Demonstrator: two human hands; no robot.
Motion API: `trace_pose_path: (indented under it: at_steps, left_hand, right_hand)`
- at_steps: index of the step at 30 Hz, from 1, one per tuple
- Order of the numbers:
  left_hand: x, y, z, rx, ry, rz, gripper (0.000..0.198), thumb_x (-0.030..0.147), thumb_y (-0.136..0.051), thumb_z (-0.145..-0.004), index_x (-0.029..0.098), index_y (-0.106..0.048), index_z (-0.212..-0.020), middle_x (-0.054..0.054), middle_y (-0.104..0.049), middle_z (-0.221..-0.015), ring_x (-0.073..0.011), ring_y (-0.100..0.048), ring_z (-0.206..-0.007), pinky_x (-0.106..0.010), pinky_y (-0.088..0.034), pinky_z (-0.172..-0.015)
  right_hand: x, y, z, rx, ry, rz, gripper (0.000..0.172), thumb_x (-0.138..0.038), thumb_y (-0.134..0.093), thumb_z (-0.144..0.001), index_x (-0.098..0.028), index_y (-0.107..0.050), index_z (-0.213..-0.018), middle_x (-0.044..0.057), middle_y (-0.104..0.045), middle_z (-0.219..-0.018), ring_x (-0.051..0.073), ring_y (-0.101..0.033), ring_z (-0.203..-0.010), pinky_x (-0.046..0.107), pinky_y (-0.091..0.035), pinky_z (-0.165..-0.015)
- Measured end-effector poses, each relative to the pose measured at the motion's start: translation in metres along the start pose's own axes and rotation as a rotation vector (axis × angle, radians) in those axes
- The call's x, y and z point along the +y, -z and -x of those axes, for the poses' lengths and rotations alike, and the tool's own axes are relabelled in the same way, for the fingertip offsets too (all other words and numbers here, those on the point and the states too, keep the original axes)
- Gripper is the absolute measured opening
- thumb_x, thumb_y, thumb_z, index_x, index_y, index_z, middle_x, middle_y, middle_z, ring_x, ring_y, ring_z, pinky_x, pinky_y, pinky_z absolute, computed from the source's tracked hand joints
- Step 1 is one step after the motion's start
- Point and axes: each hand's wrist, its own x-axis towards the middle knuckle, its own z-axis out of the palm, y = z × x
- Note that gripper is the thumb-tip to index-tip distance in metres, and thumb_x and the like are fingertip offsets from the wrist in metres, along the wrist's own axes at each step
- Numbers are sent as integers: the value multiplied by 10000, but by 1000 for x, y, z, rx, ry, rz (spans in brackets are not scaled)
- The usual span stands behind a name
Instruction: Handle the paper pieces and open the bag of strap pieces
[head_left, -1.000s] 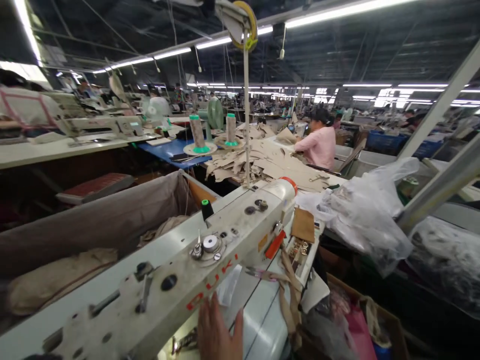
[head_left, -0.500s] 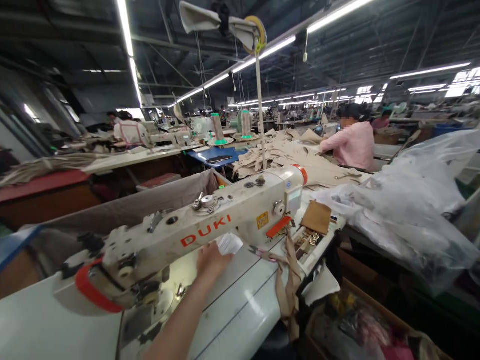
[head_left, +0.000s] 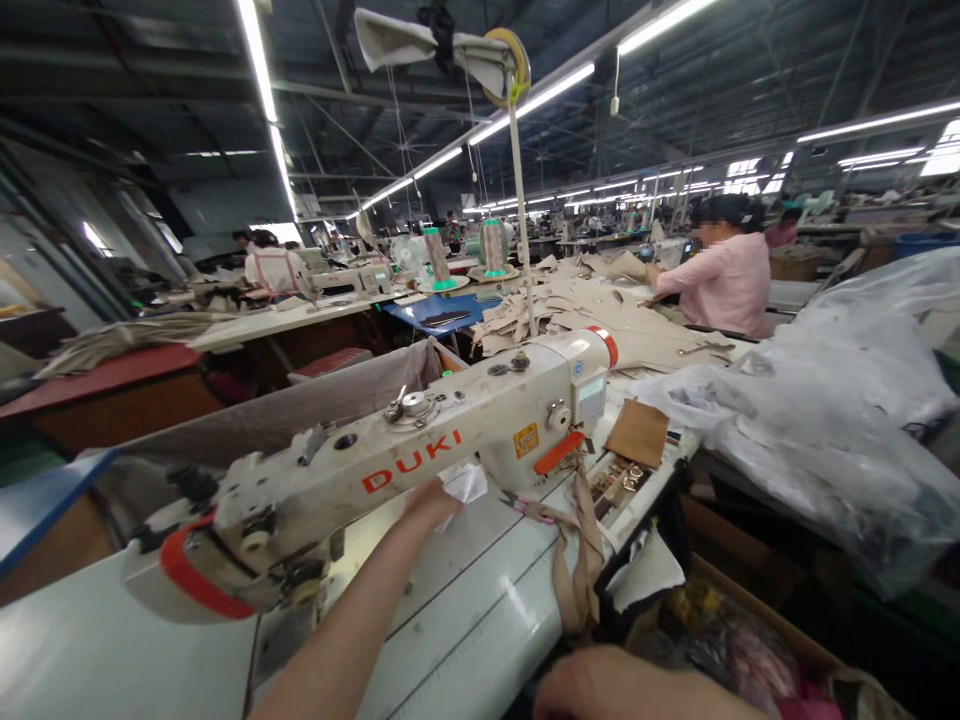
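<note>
Under the arm of the white sewing machine (head_left: 420, 430), my left hand (head_left: 429, 503) reaches in with its fingers closed at the left edge of a small white sheet (head_left: 468, 482), which looks like paper. Part of those fingers is blurred and hidden. My right hand (head_left: 589, 682) is low at the front, off the table edge and below the hanging beige fabric strips (head_left: 576, 560); it is blurred and its fingertips are out of sight. Small scissors (head_left: 529, 508) with pink handles lie on the machine table (head_left: 480, 610), right of the sheet.
A tray of metal buckles (head_left: 616, 482) and a brown fabric piece (head_left: 637, 433) lie at the table's right end. Clear plastic sheeting (head_left: 825, 390) is heaped at the right. Beyond are beige cut pieces (head_left: 600, 310) and a person in pink (head_left: 724, 280). A box of scraps (head_left: 742, 640) stands below.
My right hand has come into view at the bottom. My left hand has shifted slightly farther under the machine arm, and the white sheet has moved a little right and changed shape.
</note>
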Motion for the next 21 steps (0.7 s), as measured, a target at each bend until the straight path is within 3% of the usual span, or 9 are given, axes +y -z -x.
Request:
trace_pose_path:
  at_steps: [3,6,8,11,14,17,21]
  left_hand:
    - [1,-4,3,60,-28,-10,302,323,-634,-856,142,-599,-1095,-91,-613,-1148,-239,-585,-1066,-449,-481,-909]
    - [4,-7,7,88,-74,-12,282,307,-621,-866,143,-599,-1094,-89,-611,-1152,-237,-583,-1067,-454,-475,-917]
    - [5,-8,10,100,-121,-10,251,288,-603,-878,149,-599,-1087,-78,-612,-1149,-229,-582,-1065,-452,-468,-922]
    - [5,-10,18,137,-171,-7,234,191,-586,-872,131,-581,-1098,-85,-608,-1153,-232,-559,-1100,-449,-431,-958]
    - [3,-13,30,188,-213,14,300,59,-514,-849,108,-534,-1145,-105,-596,-1177,-213,-527,-1132,-369,-387,-990]
    - [-2,-19,41,229,-250,39,311,27,-464,-831,120,-520,-1123,-106,-590,-1165,-205,-516,-1111,-303,-375,-970]
    - [-9,-26,50,258,-276,62,234,56,-455,-837,149,-524,-1040,-91,-590,-1107,-211,-517,-1064,-302,-385,-935]
  right_hand:
    - [-29,46,-37,-1,136,-5,247,-362,-630,-854,-279,-639,-1086,11,-673,-966,168,-626,-850,273,-490,-780]
    - [-51,81,-81,237,203,149,211,-248,-566,-862,-197,-643,-1052,52,-671,-993,188,-627,-896,269,-472,-805]
    - [-57,92,-109,339,240,262,281,-178,-523,-864,-146,-598,-1133,105,-638,-1109,218,-582,-1051,303,-441,-914]
    - [-56,95,-144,339,276,332,445,-120,-552,-823,-62,-498,-1261,192,-513,-1318,257,-452,-1247,358,-348,-1050]
    - [-53,90,-169,260,319,402,519,-116,-647,-751,-45,-504,-1245,195,-515,-1319,261,-454,-1251,348,-348,-1064]
    - [-52,85,-185,183,314,481,371,-147,-673,-764,-62,-588,-1115,152,-623,-1159,249,-566,-1111,353,-434,-987]
    - [-53,81,-194,147,250,582,184,-231,-628,-876,-105,-629,-1011,83,-654,-1045,217,-624,-982,413,-506,-874]
